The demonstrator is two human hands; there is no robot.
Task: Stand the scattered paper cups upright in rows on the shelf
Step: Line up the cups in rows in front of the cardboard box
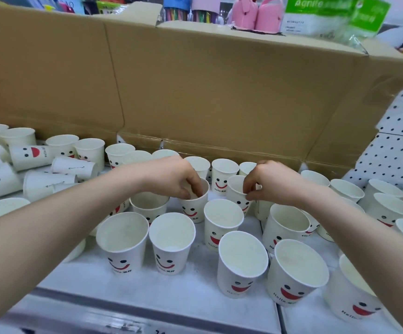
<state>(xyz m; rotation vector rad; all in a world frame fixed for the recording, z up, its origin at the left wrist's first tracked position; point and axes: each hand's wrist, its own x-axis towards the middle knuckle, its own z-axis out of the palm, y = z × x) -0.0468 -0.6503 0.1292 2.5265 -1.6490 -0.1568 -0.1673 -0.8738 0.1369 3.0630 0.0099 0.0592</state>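
Head view looks down, close over shelf [195, 285]

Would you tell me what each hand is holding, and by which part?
Each pinches a paper cup at its rim: left hand one cup, right hand another cup.

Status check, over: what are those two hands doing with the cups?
Left hand pinching cup rim. Right hand pinching tilted cup. Toppled cups remain at left.

Two bare forearms, left hand [171, 175], right hand [271, 180], sleeveless, ringless.
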